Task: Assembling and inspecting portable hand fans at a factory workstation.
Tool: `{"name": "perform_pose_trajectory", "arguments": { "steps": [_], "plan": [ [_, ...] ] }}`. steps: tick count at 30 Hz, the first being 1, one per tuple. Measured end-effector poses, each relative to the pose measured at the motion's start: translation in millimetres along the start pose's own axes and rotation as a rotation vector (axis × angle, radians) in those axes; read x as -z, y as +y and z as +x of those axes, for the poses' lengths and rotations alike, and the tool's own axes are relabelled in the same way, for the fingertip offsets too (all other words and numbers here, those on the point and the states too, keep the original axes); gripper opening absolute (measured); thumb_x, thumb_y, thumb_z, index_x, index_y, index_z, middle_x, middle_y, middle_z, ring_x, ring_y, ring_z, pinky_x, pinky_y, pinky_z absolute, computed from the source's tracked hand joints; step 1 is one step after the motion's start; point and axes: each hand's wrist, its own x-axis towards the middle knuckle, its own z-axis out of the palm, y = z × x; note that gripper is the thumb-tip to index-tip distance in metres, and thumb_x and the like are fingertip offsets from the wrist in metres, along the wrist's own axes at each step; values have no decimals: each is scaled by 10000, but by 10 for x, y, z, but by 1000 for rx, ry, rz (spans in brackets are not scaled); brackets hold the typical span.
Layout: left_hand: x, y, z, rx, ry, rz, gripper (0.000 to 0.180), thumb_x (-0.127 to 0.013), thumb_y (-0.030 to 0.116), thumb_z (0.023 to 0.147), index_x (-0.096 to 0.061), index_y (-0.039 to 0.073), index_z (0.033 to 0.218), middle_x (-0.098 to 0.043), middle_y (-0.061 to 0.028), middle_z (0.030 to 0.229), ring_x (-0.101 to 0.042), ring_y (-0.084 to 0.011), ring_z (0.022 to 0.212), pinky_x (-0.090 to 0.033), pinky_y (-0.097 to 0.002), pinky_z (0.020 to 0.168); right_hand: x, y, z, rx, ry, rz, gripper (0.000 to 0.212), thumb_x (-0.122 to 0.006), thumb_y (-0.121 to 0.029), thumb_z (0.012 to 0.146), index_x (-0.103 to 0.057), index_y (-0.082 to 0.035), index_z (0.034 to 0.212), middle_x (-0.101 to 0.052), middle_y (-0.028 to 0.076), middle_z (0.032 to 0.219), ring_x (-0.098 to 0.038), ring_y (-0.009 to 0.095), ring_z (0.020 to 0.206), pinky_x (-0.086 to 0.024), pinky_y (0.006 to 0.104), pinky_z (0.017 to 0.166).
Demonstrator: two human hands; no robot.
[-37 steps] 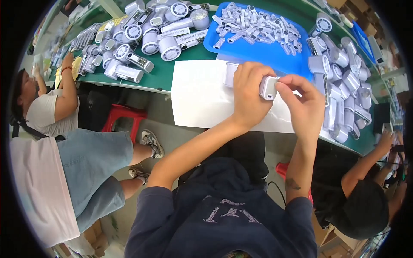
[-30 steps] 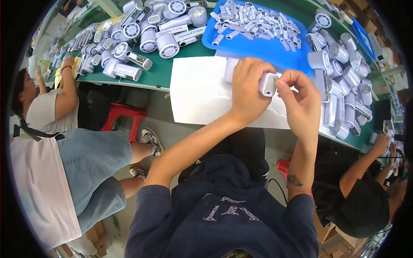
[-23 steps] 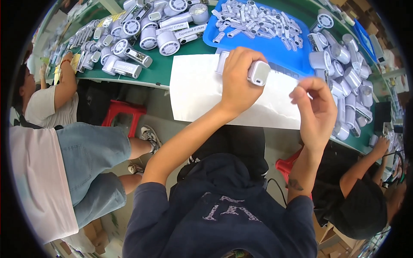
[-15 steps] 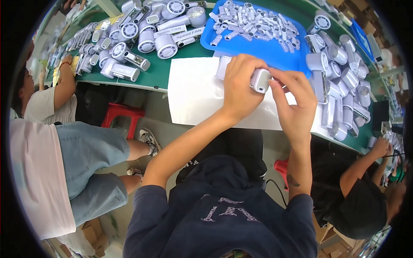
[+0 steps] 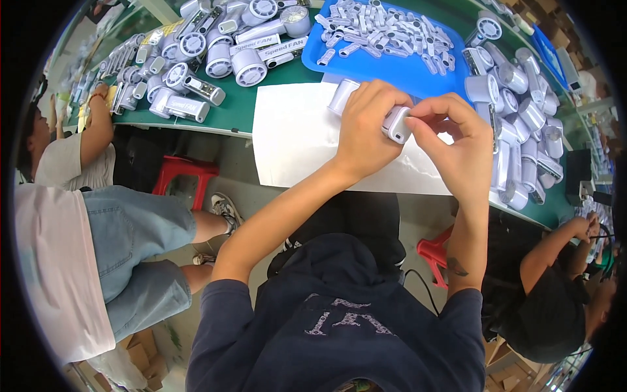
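Note:
My left hand [image 5: 367, 127] is wrapped round a white handheld fan [image 5: 396, 128]. The fan's round head sticks out to the left of the hand, and the end of its handle, with a small dark port, shows on the right. My right hand [image 5: 454, 134] has thumb and forefinger pinched together against the handle's upper right side. Whatever lies between those fingertips, if anything, is hidden. Both hands are above a white sheet [image 5: 287, 144] on the green table [image 5: 238, 104].
Behind the hands stands a blue tray [image 5: 418, 78] with many small white parts [image 5: 372, 29]. Fans are heaped at left [image 5: 192, 85] and right [image 5: 516, 117]; some have bare circuit boards. Co-workers sit on both sides. Red stools [image 5: 186, 173] stand under the table.
My right hand has shifted slightly right and turned, its fingertips still at the handle. The fan has tilted a little in my left hand, so more of its head shows.

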Motion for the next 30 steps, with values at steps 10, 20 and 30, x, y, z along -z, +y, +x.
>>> {"name": "perform_pose_trajectory", "arguments": {
  "steps": [10,20,30],
  "plan": [
    [30,-26,9,5,-43,-7,260,-713,-8,652,-604,73,873,-597,-63,855,-560,-287,816,-410,-365,703,41,-63,51,-138,-95,24,189,-707,4,774,-642,-11,951,-642,27,765,-579,100,668,-479,226,644],
    [189,-44,80,23,-294,-52,275,-711,-1,649,-612,73,895,-600,-72,862,-570,-300,846,-449,-380,719,-38,-15,-148,1,-40,-24,219,-691,39,771,-643,3,982,-628,42,759,-565,109,668,-481,248,644],
    [161,-99,100,17,-397,-21,286,-720,-4,668,-658,57,941,-638,-74,878,-603,-272,838,-483,-340,726,48,23,-129,-269,-44,120,169,-714,4,794,-645,24,947,-632,21,801,-556,69,710,-473,208,673]
  ]
}}
